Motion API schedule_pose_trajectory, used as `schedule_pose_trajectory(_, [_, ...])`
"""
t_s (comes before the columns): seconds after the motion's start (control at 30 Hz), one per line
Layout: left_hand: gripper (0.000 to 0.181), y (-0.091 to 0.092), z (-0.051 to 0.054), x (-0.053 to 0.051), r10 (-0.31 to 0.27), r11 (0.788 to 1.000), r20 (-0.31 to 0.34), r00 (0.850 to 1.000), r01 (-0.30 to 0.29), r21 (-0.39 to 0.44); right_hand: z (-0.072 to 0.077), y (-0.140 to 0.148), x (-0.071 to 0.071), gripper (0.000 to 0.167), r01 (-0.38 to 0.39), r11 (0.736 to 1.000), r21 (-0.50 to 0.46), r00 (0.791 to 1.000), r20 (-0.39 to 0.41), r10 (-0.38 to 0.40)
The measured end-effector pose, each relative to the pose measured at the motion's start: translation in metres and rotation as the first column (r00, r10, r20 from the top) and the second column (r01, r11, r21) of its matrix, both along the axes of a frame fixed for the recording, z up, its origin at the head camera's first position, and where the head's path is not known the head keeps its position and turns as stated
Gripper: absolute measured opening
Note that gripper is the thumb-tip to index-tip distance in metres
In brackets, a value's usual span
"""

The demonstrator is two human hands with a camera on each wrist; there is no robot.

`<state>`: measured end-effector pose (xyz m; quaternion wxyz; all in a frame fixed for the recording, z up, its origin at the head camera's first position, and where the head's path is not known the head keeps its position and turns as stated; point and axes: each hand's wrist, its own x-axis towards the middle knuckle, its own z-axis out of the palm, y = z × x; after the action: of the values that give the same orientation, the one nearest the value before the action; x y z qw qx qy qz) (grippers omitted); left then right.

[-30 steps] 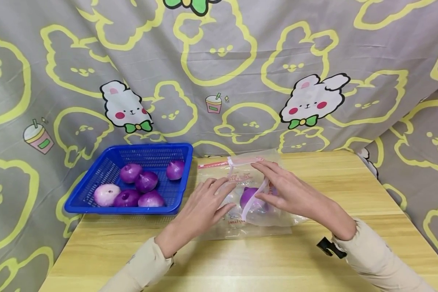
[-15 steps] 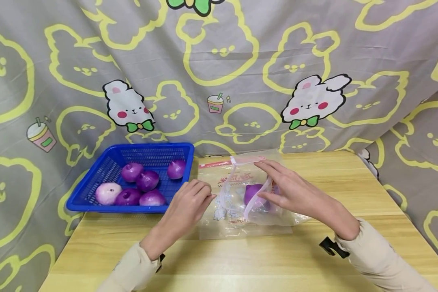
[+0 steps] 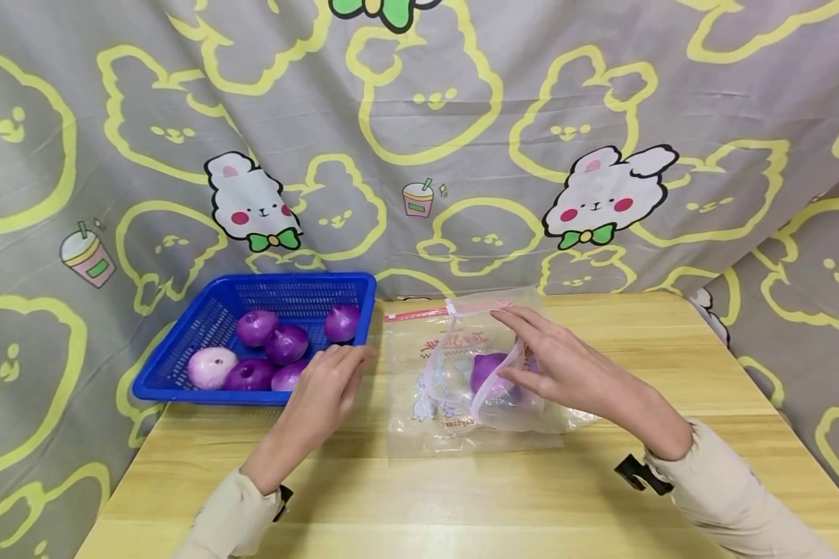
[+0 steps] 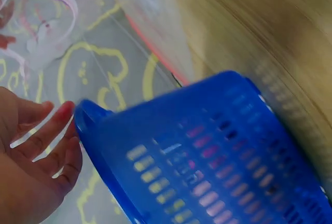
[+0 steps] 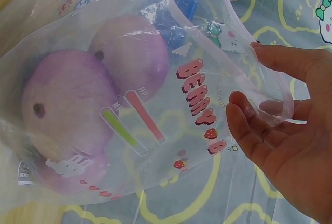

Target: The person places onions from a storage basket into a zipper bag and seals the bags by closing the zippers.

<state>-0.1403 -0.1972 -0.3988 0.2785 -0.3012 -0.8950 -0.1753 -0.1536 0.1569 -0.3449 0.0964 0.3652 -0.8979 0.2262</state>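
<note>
A clear zip bag (image 3: 409, 431) with printed pictures lies on the table, its mouth gaping. Inside sit red onions (image 3: 487, 373); the right wrist view shows them large through the plastic (image 5: 67, 105). My right hand (image 3: 573, 369) holds the right edge of the mouth, with thumb and fingers about the rim. Over the near right corner of the blue basket (image 3: 203, 395) is my left hand (image 3: 325, 388), fingers loosely bent and holding nothing. Several red onions (image 3: 287, 343) lie in that basket, one of them paler (image 3: 212, 368). The left hand partly hides the nearest onion.
The wooden table (image 3: 461, 505) carries basket and bag side by side, basket on the left. A patterned grey cloth (image 3: 461, 116) hangs behind the table and at its sides. A red zip strip (image 3: 419, 314) runs along the bag's far left edge.
My left hand has left the bag's mouth and moved left to the basket's near right corner. The right hand has kept its place at the bag, whose mouth stays open.
</note>
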Motion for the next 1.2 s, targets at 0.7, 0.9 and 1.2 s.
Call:
schedule_pose_trajectory(0.7, [0.035,-0.066,0.002,-0.013,0.201,0.979,0.341,0.918,-0.203,-0.029,0.0,-0.002,-0.001,0.079,0.009,1.0,0.025,0.999,0.041,-0.01])
schedule_pose_trajectory(0.9, [0.039,-0.08,0.004,-0.02,0.197,0.98,0.388,0.9,-0.18,-0.08,0.0,0.0,0.0,0.079,0.012,1.0,0.027,0.999,0.036,-0.013])
schedule_pose_trajectory(1.2, [0.032,-0.094,0.009,-0.035,0.112,0.991,0.489,0.865,-0.063,-0.116,0.0,0.008,-0.001,0.081,0.036,0.998,0.047,0.998,0.046,-0.038])
